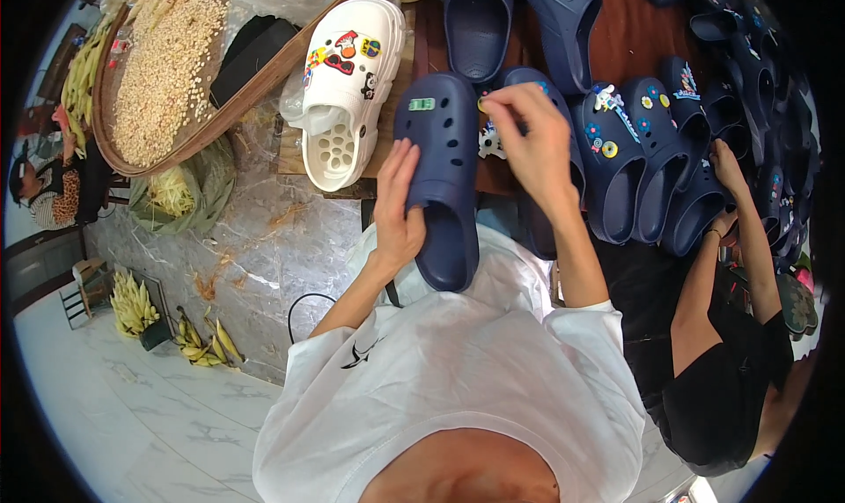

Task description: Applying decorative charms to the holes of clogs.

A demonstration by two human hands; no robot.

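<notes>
A navy clog (436, 173) stands out in front of me, toe pointing away, with a small green charm (422, 104) near its toe and several open holes. My left hand (398, 204) is closed round the clog's left side. Beside the clog's right edge, my right hand (539, 142) pinches a tiny yellow piece (482, 105), probably a shoe charm; the fingers partly cover it. Just beyond the held clog's right side lies a white and black charm (493, 140). Another navy clog (533, 217) is partly hidden behind my right hand and forearm.
A white clog (341, 120) with colourful charms stands to the left on the wooden table (299, 151). Decorated navy clogs (607, 186) crowd the right. A co-worker's hand (726, 168) is at a clog there. Far left is a tray (211, 123) of pale kernels.
</notes>
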